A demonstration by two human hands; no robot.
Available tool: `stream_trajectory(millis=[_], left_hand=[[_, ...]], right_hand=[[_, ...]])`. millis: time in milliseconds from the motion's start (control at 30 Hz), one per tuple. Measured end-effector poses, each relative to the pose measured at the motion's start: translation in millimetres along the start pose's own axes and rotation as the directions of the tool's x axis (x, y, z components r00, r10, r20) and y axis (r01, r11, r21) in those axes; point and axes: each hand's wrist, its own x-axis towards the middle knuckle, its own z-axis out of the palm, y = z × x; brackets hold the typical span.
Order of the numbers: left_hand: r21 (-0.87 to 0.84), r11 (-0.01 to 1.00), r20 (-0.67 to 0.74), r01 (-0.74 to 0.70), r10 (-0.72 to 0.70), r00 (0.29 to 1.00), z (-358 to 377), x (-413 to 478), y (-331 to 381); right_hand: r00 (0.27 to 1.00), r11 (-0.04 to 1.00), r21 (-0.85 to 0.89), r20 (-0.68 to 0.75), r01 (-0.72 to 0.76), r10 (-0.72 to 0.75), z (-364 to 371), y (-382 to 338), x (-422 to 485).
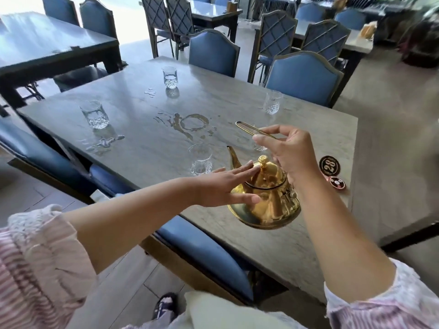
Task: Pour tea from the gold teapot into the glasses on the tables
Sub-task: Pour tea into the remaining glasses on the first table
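Near edge of the table: the gold teapot hangs or rests there (which, cannot be told), spout aimed far-left; no stream shows. The left hand lies flat, fingers straight and together, fingertips touching the lid beside its knob, thumb against the pot's shoulder. The right hand, above the pot, pinches the wire handle with curled fingers.

Just beyond the spout stands the near glass, apparently not yet filled; another glass is largely hidden behind the right hand. Right of the pot lies a table-number disc.

Mid-table: a ring-shaped spill. Further off, the left glass and far glass seem part-filled with clear liquid; the right glass cannot be read.

Judged progress: partway, with the near glasses probably still to pour.
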Motion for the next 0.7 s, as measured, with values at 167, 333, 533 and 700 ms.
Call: stream_trajectory(millis=[167,333,533,700], left_hand=[[-0.014,0.990,0.096,-0.138,0.138,0.986,-21.9,-9.8,-43.2],[-0.021,0.979,0.169,-0.200,0.201,0.965,-24.2,-12.1,-77.0],[-0.074,0.965,0.165,-0.251,0.260,0.951,-22.4,-16.7,-97.8],[-0.171,0.949,0.103,-0.266,0.285,0.953,-16.1,-15.1,-111.2]], right_hand=[[0.999,0.990,-0.134,-0.018,-0.037,0.035,32.2,-17.0,8.0],[0.998,0.963,-0.264,-0.026,-0.055,0.050,63.5,-25.0,8.7],[0.996,0.948,-0.309,-0.002,-0.082,0.085,85.7,-33.0,15.3],[0.995,0.921,-0.385,0.056,-0.055,0.083,99.9,-40.9,26.8]])
